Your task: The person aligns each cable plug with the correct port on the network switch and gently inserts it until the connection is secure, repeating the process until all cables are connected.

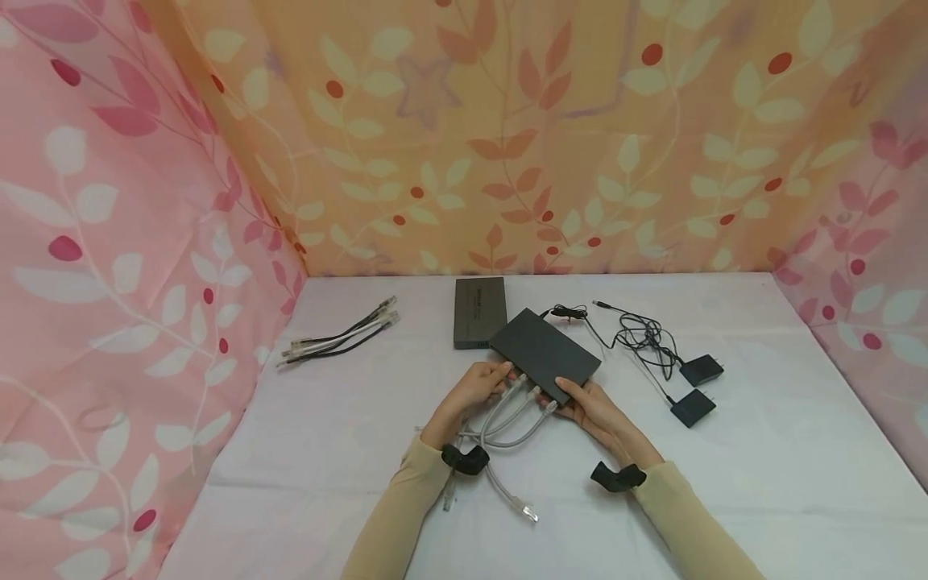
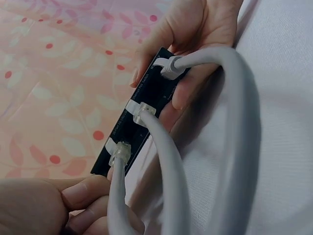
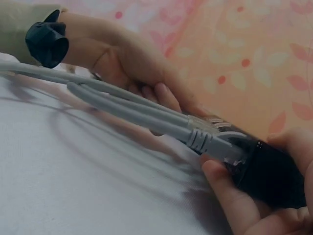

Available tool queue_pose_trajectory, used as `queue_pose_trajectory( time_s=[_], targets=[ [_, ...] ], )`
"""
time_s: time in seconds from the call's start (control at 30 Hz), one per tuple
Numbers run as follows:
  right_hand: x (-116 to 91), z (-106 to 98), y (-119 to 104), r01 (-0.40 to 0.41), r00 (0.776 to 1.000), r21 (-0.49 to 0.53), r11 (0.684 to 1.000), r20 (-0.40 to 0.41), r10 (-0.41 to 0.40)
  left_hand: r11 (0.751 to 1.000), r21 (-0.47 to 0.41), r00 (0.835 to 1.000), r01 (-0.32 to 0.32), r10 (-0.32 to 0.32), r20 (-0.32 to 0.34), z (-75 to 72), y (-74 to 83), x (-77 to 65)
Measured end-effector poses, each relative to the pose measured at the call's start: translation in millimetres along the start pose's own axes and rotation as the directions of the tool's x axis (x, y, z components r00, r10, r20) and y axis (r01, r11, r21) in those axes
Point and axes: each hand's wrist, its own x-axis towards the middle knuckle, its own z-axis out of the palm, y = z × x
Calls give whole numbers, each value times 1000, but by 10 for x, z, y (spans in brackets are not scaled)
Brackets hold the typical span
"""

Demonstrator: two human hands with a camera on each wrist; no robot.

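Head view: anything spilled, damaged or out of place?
Only the black cords lie in a loose tangle between the held switch and the adapters, untidy compared with the short cables laid together at left. Nothing looks spilled or damaged.

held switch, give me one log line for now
left hand: holds switch | right hand: holds switch | three cables: plugged in

Black boxes number two: the held box (image 1: 545, 350) and a second box (image 1: 479, 314) at its ten o'clock. Three grey cables (image 2: 168, 166) plug in, trailing toward seven o'clock. Hands number two: left hand (image 1: 471, 391), right hand (image 1: 596, 411). Two power adapters (image 1: 702, 370) (image 1: 693, 408) lie near three o'clock. Short cables (image 1: 346, 337) at nine o'clock overlap too closely to count.
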Motion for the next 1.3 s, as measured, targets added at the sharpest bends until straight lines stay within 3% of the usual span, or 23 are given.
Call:
queue_pose_trajectory(
  time_s=[0.23, 0.47, 0.83, 0.93, 1.0, 1.13, 1.3],
  targets=[
    [-33, -41, 6, 31, 1000, 31, 999, 2, -31, 999, -17, 999, -38, 39, 32, 42, 20, 9],
    [-17, -52, 8, 39, 999, 52, 998, 4, -39, 997, -8, 997, -74, 74, 23, 44, 37, 7],
    [-18, 116, 78, 108, 989, 53, 993, -103, -102, 975, 171, 986, -143, 154, -55, 4, 116, 4],
    [-22, 150, 100, 124, 986, 58, 991, -119, -116, 975, 177, 987, -133, 146, -61, -12, 122, 34],
    [-25, 169, 114, 126, 986, 62, 990, -121, -118, 980, 162, 990, -114, 126, -66, -21, 116, 67],
    [-41, 190, 132, 122, 985, 69, 990, -134, -112, 999, 19, 997, -37, 38, -62, -25, 95, 145],
    [-100, 168, 137, 101, 987, 47, 994, -130, -94, 984, -179, 998, 16, -25, -52, -12, 64, 224]
  ],
)
